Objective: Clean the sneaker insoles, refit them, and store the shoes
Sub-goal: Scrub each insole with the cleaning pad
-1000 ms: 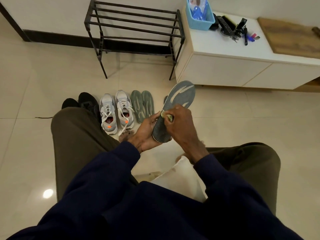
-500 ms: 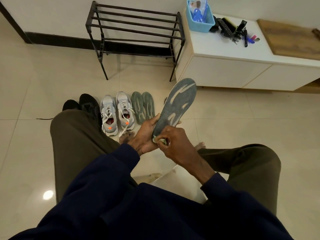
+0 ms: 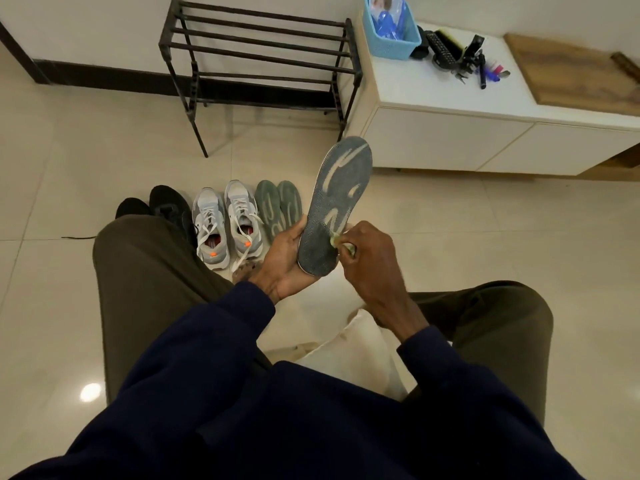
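Note:
I sit above the floor with a dark grey insole held upright in front of me. My left hand grips its heel end from the left and below. My right hand pinches a small pale green cloth against the insole's right edge near the heel. On the floor beyond lie a pair of grey-white sneakers with orange tabs, two green insoles side by side, and a pair of black shoes partly hidden by my left knee.
A black metal shoe rack stands by the wall. To its right is a low white cabinet with a blue basket, brushes and pens and a wooden board. A white cloth lies between my knees.
My right hand with the cloth slid down the insole toward the heel, then shifted to its right edge. The insole has tipped more upright in my left hand.

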